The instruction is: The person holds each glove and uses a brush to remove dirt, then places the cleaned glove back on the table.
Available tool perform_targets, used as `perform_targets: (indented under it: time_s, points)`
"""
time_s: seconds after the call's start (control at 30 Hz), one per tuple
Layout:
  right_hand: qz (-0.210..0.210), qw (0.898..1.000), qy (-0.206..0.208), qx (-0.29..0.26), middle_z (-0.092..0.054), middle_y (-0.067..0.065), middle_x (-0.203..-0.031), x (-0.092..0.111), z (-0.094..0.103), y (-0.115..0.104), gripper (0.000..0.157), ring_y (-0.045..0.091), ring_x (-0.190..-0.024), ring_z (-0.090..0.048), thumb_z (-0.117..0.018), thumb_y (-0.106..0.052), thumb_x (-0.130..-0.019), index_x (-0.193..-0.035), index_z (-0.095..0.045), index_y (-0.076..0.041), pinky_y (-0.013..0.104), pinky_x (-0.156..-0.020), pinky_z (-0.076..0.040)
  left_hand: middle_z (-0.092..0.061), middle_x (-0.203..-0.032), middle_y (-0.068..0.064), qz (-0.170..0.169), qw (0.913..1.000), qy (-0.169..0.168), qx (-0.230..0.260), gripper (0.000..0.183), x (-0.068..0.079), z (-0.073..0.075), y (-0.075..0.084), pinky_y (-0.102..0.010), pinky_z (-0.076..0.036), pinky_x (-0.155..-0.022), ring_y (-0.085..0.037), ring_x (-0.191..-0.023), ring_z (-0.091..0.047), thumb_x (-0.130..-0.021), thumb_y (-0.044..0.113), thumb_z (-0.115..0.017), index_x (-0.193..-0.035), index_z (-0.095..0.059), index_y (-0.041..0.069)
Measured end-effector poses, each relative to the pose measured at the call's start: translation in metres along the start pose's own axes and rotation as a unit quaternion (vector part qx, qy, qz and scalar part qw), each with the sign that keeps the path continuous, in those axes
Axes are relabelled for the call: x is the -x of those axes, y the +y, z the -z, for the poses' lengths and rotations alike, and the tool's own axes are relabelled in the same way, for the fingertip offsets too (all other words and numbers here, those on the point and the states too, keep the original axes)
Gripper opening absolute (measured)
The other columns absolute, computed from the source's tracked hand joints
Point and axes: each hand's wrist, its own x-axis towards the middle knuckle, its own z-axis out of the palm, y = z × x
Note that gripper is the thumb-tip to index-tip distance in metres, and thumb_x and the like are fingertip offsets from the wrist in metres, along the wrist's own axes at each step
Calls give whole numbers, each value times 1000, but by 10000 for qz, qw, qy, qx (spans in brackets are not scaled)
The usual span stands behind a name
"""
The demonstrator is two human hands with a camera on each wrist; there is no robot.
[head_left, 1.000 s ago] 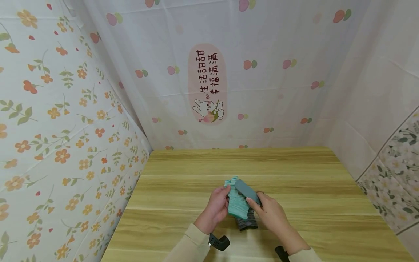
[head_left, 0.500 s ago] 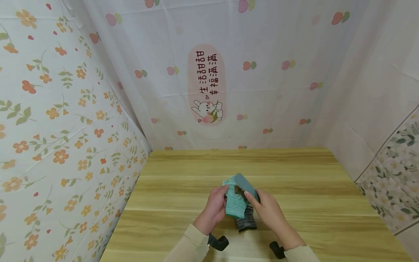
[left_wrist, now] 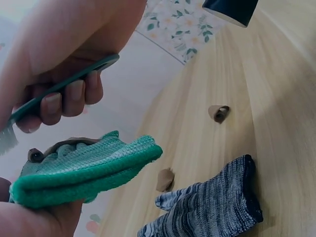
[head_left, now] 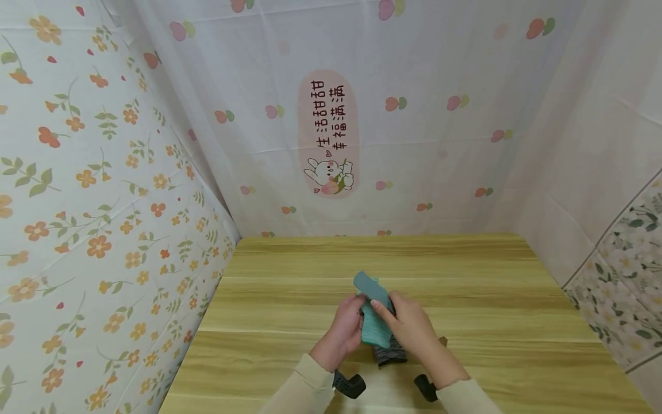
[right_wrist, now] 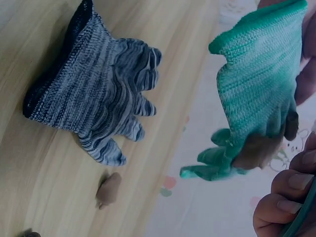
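My left hand holds a green knit glove up over the table, its cuff pointing toward me. A brown lump sits on the glove near the base of its fingers, as the right wrist view shows. In my right hand is a brush with a flat teal back, fingers curled round its handle. Its pale bristles point down, close above the glove in the left wrist view. Beneath lies a grey and black knit glove on the table, partly covered by the green one in the head view.
Brown pieces lie on the wooden table: one lump near the grey glove's fingers, and a hollow-looking piece farther right. Patterned cloth hangs behind the table and along both sides.
My right hand and the brush have moved left across the green glove, covering the brown patch seen earlier. A brown piece now shows beside my right wrist. The grey glove has stayed put.
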Motion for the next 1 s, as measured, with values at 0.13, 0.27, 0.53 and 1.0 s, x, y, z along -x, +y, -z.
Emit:
perform_targets:
  time_s: [0.13,0.27,0.53,1.0]
  points:
    - [73,9999,40,150,-66,4,-93,1,-5,1,47,14,-78,-59,-52,-55,-101,-105,-65,-10,35,-68,-48,-65,-95,8,-6,10000,34,-46,34,2,0,-2,-24,-54,-84,-2,-93,-65,-110,25,-36,-133,-52,5]
    - [24,9998,4,185,-64,1,-89,2,-7,5,46,13,-76,-56,-52,-56,-101,-106,-65,-11,34,-67,-47,-66,-115,3,0,9999,72,-87,37,5,-1,-2,-26,-54,-91,-6,-105,-64,-110,25,-36,-138,-49,4]
    - [-36,9997,-39,248,-55,-3,-79,4,-8,11,46,12,-68,-48,-51,-58,-100,-100,-62,-14,30,-62,-41,-64,-102,2,60,9999,96,23,33,6,0,1,-27,-56,-85,-6,-95,-66,-111,24,-34,-131,-47,3]
    - [-27,9994,-64,350,-60,-4,-82,7,-5,20,43,12,-73,-52,-53,-57,-100,-103,-64,-15,33,-66,-44,-60,-92,4,83,9998,68,184,28,5,3,2,-24,-55,-77,-4,-83,-63,-112,25,-33,-123,-48,5]
